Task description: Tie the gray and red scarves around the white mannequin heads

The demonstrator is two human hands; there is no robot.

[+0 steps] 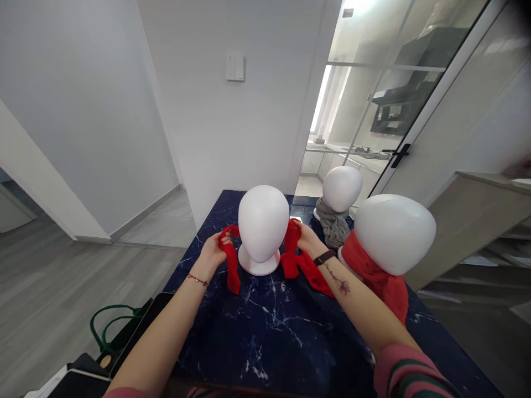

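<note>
Through the head camera I see the red scarf (232,271) running behind the nearest white mannequin head (264,221), its middle hidden there. My left hand (216,249) has its fingers closed around one side, a short end hanging below; my right hand (306,237) grips the other side, its fingers partly hidden by cloth. The head stands upright between them.

If I pull harder on one side, I judge the scarf could slide round and leave the ends uneven; a sharp tug forward could tip the head, since it looks to rest on just its round base (259,265). The loose red length lying beneath my right forearm could snag there, or drag against the neighbouring head (394,232) in its own red scarf (367,262).

The desk (269,337) is dark blue with white veining and looks smooth, so a base might skid. Another head (342,188), wrapped in grey (332,224), stands farther back. Beyond are a pale wall (249,132) with a light switch (235,67), a glazed door (415,68) and grey flooring (53,276).
</note>
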